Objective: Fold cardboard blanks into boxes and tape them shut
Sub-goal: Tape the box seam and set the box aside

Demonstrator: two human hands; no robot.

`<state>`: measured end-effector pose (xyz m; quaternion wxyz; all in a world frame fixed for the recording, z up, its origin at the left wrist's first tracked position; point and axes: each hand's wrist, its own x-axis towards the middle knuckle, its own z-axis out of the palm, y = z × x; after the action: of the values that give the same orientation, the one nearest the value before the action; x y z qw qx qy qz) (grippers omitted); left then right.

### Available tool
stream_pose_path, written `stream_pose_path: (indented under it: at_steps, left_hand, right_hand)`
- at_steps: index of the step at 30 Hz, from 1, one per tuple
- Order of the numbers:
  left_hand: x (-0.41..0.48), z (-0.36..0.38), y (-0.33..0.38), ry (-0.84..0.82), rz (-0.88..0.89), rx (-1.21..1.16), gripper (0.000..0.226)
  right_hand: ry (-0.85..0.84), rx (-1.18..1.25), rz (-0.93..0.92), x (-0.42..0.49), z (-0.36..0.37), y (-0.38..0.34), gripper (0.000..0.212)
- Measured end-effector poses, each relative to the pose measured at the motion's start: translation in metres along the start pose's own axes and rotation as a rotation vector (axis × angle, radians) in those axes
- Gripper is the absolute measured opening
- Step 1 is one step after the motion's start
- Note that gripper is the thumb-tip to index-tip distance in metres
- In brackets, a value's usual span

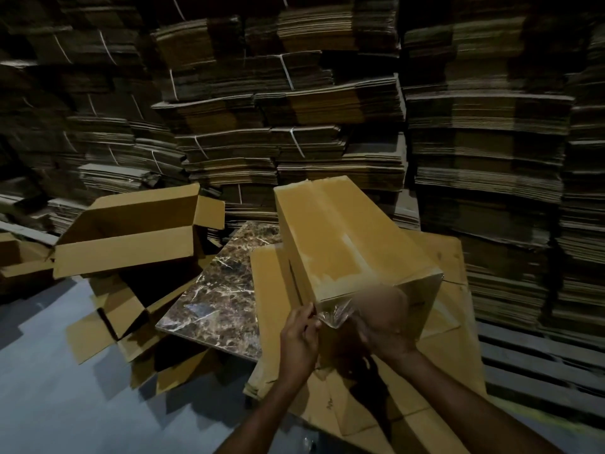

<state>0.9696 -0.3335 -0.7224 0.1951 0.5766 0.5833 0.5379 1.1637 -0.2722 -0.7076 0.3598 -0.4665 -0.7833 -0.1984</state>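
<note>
A folded brown cardboard box (347, 237) stands tilted on a pile of flat blanks (455, 326), its near end facing me. A strip of clear tape (334, 317) crosses the box's lower near corner and looks crinkled. My left hand (299, 335) pinches the tape's left end against the box's near left edge. My right hand (383, 322) is blurred and lies flat over the tape on the box's near end face. I cannot see a tape roll.
A marble-patterned slab (216, 290) lies left of the blanks. An open folded box (131, 234) sits on loose cardboard at the left. Tall stacks of bundled flat cardboard (294, 126) wall the back and right. Grey floor (49, 388) shows at lower left.
</note>
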Motion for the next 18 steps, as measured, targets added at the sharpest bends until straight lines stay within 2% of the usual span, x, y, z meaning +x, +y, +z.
stream_pose_path:
  at_steps: [3, 9, 12, 15, 18]
  left_hand:
    - [0.004, 0.007, 0.000, 0.084, -0.062, -0.012, 0.026]
    - [-0.017, 0.007, 0.005, 0.053, -0.017, 0.086, 0.038]
    - [-0.048, 0.012, 0.030, -0.021, 0.216, 0.153, 0.029]
    - [-0.056, 0.018, 0.051, -0.078, 0.517, 0.200, 0.005]
    - [-0.038, 0.015, 0.061, -0.041, 0.764, 0.330, 0.011]
  right_hand:
    - [-0.011, -0.001, 0.038, 0.000, 0.000, -0.001, 0.031]
    - [-0.106, -0.054, 0.039, 0.002, -0.002, -0.007, 0.044]
    - [-0.145, -0.084, 0.041, 0.000, -0.003, -0.008, 0.055]
    - [-0.136, -0.101, 0.052, 0.002, -0.005, -0.010, 0.059]
    - [-0.029, 0.018, 0.093, 0.005, -0.005, -0.009, 0.037]
